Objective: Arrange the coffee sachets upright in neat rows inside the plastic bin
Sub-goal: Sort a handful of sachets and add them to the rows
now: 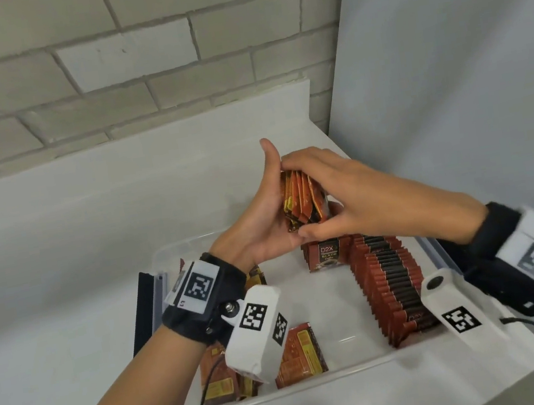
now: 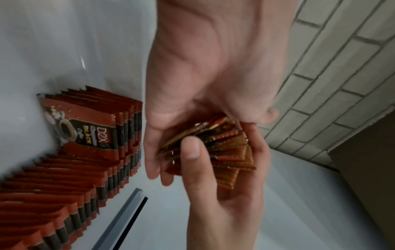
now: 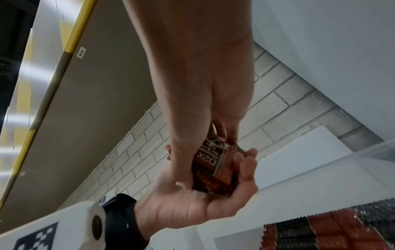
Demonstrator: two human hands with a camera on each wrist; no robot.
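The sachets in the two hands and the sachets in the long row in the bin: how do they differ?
The held bundle is up above the plastic bin, gripped by the left hand and right hand; the long row stands inside it. The held bundle is fanned and uneven; the long row is tidy. Both show the same red-and-black packaging.

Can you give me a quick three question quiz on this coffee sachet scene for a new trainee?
1. True or false: the bundle of sachets is resting on the bin floor.
2. Which hand holds the bundle? A) only the left hand B) only the right hand C) both
3. Fill in: the long upright row of sachets stands along the plastic bin's ____ side, as the person sees it.

Key
1. False; it is held up above the bin.
2. C; both hands close around it.
3. Right; a few loose sachets lie flat at the near left.
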